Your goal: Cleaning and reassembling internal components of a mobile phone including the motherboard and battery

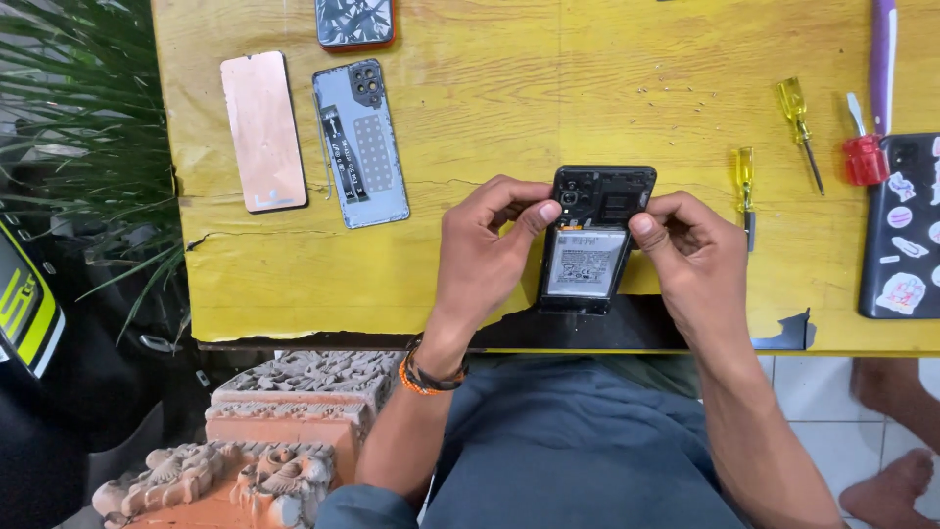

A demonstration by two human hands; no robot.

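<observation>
The opened phone (595, 235) is black with a white-labelled battery. At ten o'clock from it lies a pale blue back cover (362, 142), its camera block black, and beyond that a copper-pink panel (262, 130). The table (490, 88) is worn yellow, chipped dark along its near edge. At three o'clock are two yellow-handled screwdrivers (796, 118) and one red-handled (865, 157), then a black sticker-covered case (901, 230). The wrist band (426, 377) is orange and black.

White rectangular battery label (586, 263) sat mid-counter in the opened phone you held. Pink-white stickers (903, 292) covered the dark case at the right edge.
</observation>
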